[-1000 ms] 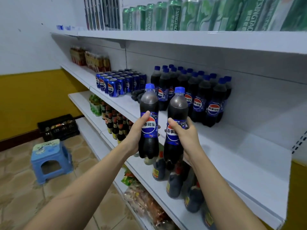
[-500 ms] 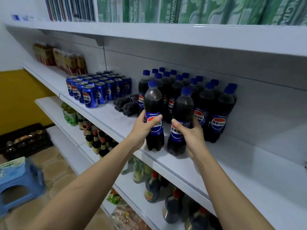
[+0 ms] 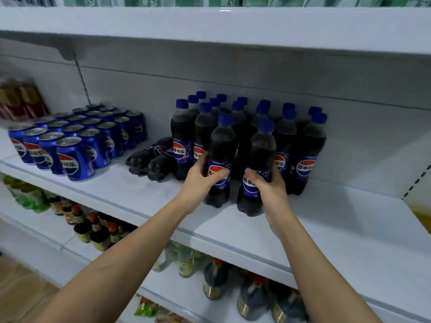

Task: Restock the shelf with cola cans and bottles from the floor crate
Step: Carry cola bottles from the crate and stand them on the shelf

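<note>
Placing step: left hand (image 3: 200, 180) and right hand (image 3: 268, 190) each grip a bottle set on shelf (image 3: 338, 229); next, probably nudge both back against the row (image 3: 300, 145), release.

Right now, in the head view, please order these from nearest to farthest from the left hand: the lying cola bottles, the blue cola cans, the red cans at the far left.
Measured from the left hand:
1. Lying cola bottles, on the shelf just left of the hand.
2. Blue cola cans, farther left on the same shelf.
3. Red cans, at the far left edge, toward the back.
</note>
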`<action>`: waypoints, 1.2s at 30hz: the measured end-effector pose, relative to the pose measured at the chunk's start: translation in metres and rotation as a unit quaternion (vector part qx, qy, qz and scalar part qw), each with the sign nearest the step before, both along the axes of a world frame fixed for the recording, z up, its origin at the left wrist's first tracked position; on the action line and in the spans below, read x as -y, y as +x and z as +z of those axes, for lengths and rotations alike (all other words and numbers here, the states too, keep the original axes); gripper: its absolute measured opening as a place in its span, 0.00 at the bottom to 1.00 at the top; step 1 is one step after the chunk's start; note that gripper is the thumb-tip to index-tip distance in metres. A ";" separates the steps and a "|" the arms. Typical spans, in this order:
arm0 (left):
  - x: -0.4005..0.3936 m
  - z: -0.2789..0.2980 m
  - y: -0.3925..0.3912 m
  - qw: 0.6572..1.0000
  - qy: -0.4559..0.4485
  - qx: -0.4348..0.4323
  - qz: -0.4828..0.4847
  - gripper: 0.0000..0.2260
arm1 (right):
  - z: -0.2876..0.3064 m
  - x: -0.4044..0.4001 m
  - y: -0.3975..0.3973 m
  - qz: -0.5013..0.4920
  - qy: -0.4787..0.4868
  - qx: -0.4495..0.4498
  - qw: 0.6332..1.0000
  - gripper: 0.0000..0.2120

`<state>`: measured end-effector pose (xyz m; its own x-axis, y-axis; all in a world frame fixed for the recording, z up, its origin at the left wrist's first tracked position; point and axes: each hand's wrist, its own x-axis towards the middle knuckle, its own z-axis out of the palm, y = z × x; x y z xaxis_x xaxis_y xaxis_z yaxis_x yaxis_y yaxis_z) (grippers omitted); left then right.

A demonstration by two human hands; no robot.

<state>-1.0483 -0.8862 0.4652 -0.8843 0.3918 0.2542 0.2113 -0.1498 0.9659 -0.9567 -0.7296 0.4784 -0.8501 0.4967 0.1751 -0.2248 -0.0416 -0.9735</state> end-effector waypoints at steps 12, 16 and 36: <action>0.025 -0.038 -0.003 0.975 -0.198 -0.062 0.074 0.27 | -0.055 -0.016 0.029 -0.029 0.115 0.103 0.988 0.24; 0.006 -0.037 0.001 0.973 -0.187 -0.062 0.119 0.25 | -0.056 -0.014 0.015 -0.066 0.144 0.112 0.981 0.22; -0.021 -0.041 -0.009 0.963 -0.195 -0.083 0.164 0.09 | -0.058 -0.018 -0.010 -0.184 0.266 0.164 0.932 0.14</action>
